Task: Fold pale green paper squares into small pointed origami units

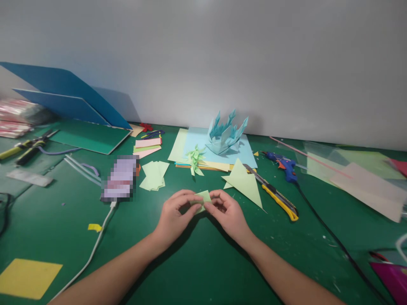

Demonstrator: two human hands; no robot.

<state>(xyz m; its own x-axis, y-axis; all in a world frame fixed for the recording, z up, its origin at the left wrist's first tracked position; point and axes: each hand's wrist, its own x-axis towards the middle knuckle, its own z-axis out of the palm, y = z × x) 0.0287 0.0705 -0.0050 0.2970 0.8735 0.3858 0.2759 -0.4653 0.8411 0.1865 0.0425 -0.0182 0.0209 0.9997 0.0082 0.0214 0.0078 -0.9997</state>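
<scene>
A small piece of pale green paper (206,196) is held between my two hands, just above the green tabletop. My left hand (178,212) pinches its left side between thumb and fingers. On the right side, my right hand (229,215) grips it the same way. The fingers cover part of the paper, so its folds are hard to make out. Beyond my hands stands a folded green paper figure (195,160). Pale green paper slips (154,176) lie to the left, and a larger folded green sheet (244,182) lies to the right.
A blue folded paper piece (225,135) rests on stacked sheets at the back. To the right are a yellow utility knife (280,201) and a blue glue gun (286,165) with its cord. A cabled phone (121,178), pliers (30,148) and a yellow sheet (30,277) lie left.
</scene>
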